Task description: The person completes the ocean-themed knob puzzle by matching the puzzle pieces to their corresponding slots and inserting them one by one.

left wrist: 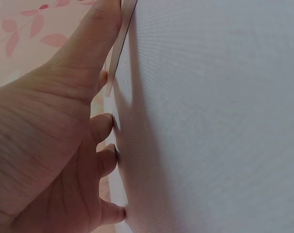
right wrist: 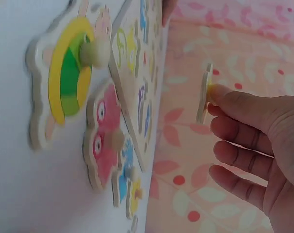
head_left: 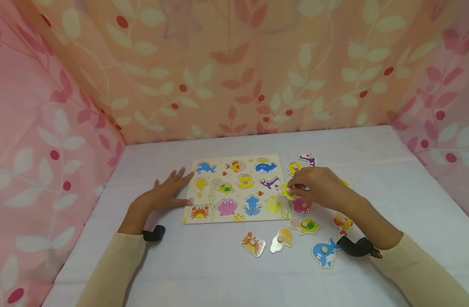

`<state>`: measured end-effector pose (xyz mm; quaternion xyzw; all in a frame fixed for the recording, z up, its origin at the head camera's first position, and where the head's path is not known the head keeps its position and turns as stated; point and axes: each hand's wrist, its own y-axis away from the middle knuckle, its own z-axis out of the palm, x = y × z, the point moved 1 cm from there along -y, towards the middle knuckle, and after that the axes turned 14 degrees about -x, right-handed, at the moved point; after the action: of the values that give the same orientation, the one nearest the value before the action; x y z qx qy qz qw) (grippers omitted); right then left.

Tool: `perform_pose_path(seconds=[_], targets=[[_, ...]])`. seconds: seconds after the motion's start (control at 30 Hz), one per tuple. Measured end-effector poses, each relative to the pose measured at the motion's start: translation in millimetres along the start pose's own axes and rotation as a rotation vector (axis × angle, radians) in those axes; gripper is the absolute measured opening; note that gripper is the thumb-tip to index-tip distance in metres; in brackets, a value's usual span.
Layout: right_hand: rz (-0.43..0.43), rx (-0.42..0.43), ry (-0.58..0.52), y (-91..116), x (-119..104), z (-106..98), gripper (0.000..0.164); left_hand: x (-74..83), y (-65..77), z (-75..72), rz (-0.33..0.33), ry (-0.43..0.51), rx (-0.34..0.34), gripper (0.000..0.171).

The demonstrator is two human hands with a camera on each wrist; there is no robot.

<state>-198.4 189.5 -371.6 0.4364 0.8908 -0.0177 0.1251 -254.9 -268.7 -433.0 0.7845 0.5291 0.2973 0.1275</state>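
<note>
A flat wooden puzzle board [head_left: 238, 158] printed with sea animals lies on the white cloth. My left hand [head_left: 161, 196] is at the board's left edge, fingers spread, with the thumb and index finger touching it. In the left wrist view, the other fingertips [left wrist: 121, 213] rest against the cloth. My right hand [head_left: 318, 185] pinches a yellow starfish piece [right wrist: 204, 94] between thumb and fingers, raised above the cloth near the board's right edge. A pink shell piece [head_left: 302, 206] lies just beneath that hand, and a turtle piece [right wrist: 69, 73] lies nearer to me.
More knobbed pieces lie around: a crab [head_left: 253, 244], a seahorse [head_left: 282, 239], a blue whale [head_left: 325, 253], a fish [head_left: 343, 223], a yellow octopus [head_left: 294, 167] and a purple piece [head_left: 309, 160]. Floral cloth walls [head_left: 234, 64] stand behind and at both sides.
</note>
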Motion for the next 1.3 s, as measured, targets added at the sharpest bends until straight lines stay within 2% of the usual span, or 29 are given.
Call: perform_pose_path(seconds=[0.17, 0.57, 0.93, 1.3], targets=[[0.004, -0.022, -0.035, -4, -12, 7, 0.022, 0.6, 1.2, -1.5, 0.003, -0.012, -0.002, 0.108], [0.028, -0.084, 0.01, -19, -29, 23, 0.019, 0.6, 1.4, -0.1, -0.001, 0.01, 0.003, 0.108], [0.024, -0.153, 0.026, -26, -29, 37, 0.013, -0.1, 1.2, 0.2, -0.005, 0.009, 0.001, 0.108], [0.0, -0.171, 0.038, -32, -27, 41, 0.014, 0.2, 0.8, 0.6, -0.01, 0.001, 0.003, 0.107]])
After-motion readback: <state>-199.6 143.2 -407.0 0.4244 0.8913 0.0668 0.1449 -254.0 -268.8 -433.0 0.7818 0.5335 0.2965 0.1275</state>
